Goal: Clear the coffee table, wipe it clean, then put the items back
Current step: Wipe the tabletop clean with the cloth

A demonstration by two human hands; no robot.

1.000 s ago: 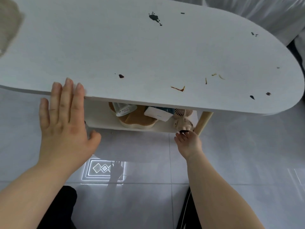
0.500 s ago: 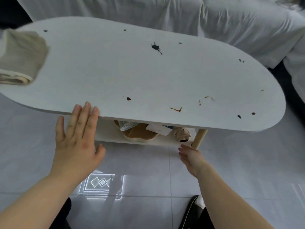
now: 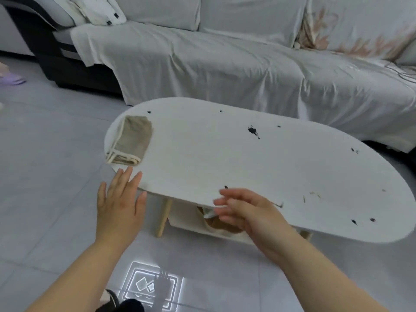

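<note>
Two bare hands hover at the near edge of the white oval coffee table [image 3: 202, 158], neither gripping anything. The left hand [image 3: 120, 202] is spread flat with fingers extended, its fingertips [image 3: 128, 173] at or just over the near edge toward the table's left end; contact cannot be confirmed. The right hand [image 3: 245, 210] is loosely open and motion-blurred, above the near edge at about mid-length.

The folded beige cleaning cloth [image 3: 131, 140] lies on the tabletop at the left end, close to the rim and just beyond the left fingertips. Its long axis runs roughly from the near edge toward the far edge, tilted slightly; the stacked, cream-bordered folds face the near edge. The table's own long axis runs from the left end, nearer the sofa, down to the right end.

The cloth appears soft, light and limp, so it should probably be pinched across all layers at the near folded end, or pressed flat under the palm, to keep it from unfolding.

Dark stains [image 3: 253, 131] and small brown crumbs [image 3: 313, 194] are scattered over the middle and right of the tabletop. Apart from the cloth the top carries no objects; several items sit on the lower shelf [image 3: 186, 224], partly hidden. Clearing looks complete, and wiping seems not yet begun. A grey-covered sofa [image 3: 225, 57] stands beyond the far edge.
</note>
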